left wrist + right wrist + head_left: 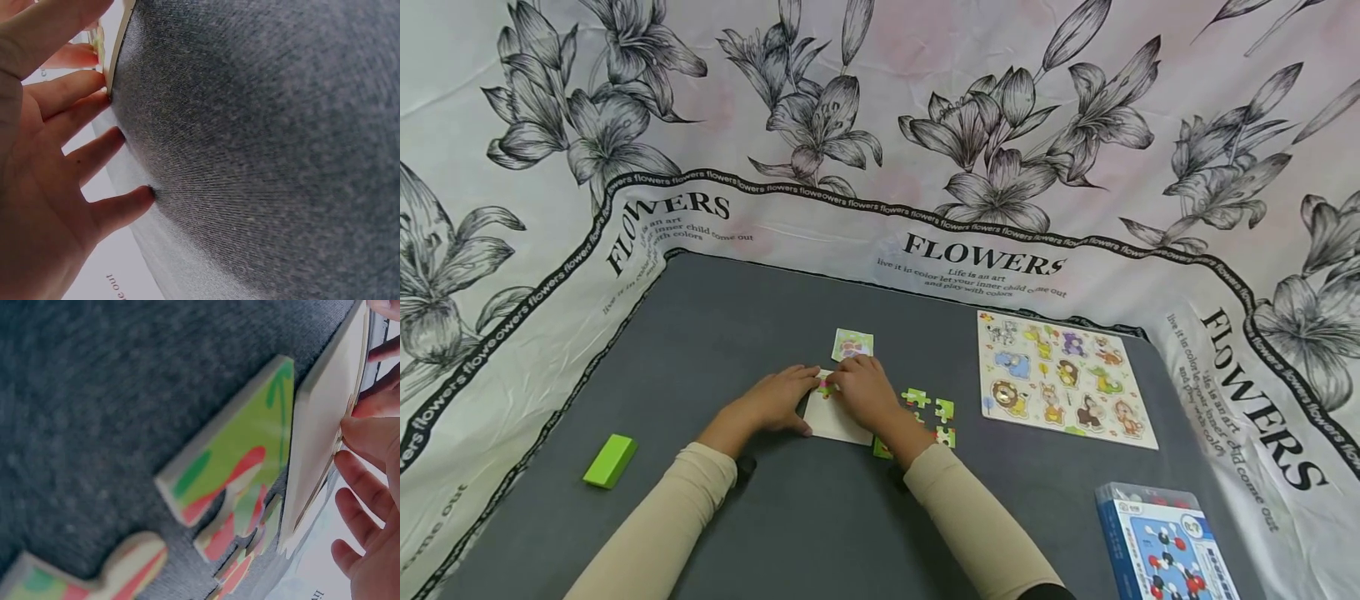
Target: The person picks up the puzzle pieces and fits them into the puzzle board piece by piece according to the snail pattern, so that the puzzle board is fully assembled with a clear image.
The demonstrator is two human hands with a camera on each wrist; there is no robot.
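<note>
A pale square puzzle board (838, 425) lies at the middle of the table, a small colourful puzzle piece (826, 387) at its far left corner. My left hand (778, 402) rests against the board's left side, thumb at the edge. Its fingers are spread, the outer ones touching the table in the left wrist view. With thumb and index fingertips together, my right hand (865, 392) pinches a thin puzzle piece at the board, mostly hidden by the fingers. Several loose green and red jigsaw pieces (265, 422) lie just right of the board.
Beyond the board lies a small picture card (853, 344). An animal picture board (1063, 379) is at the back right, and a boxed molecule model set (1168, 542) at the front right. A green block (610, 461) sits at left. Flower-printed cloth (977, 242) borders the table.
</note>
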